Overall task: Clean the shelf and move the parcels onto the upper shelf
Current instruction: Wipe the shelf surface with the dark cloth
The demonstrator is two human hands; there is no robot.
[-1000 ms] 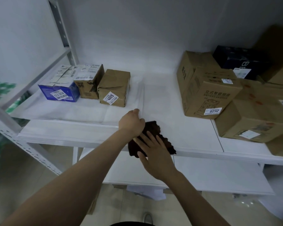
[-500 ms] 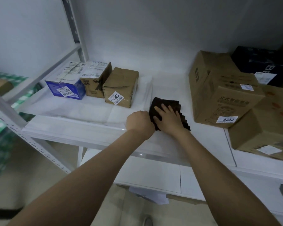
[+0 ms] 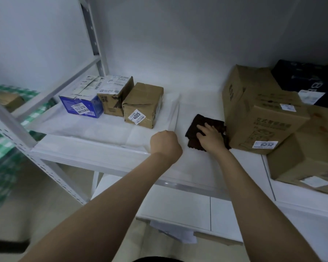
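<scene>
Small parcels [image 3: 114, 99] are lined up at left on a clear sheet [image 3: 95, 129]; the left hand [image 3: 165, 141] is curled at the sheet's corner, its hold hidden. A dark cloth [image 3: 195, 125] is pressed onto the shelf [image 3: 197, 167] under the flat right hand [image 3: 211, 138], crowded by a big carton [image 3: 261, 118].

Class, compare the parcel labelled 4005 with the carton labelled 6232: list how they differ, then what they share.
Size: the 4005 parcel is smaller than the 6232 carton. Surface: the parcel is creased; the carton is smooth with printed writing. Place: the parcel stands on the white sheet at left; the carton stands right of the dark cloth. Both are brown with white numbered labels.
</scene>
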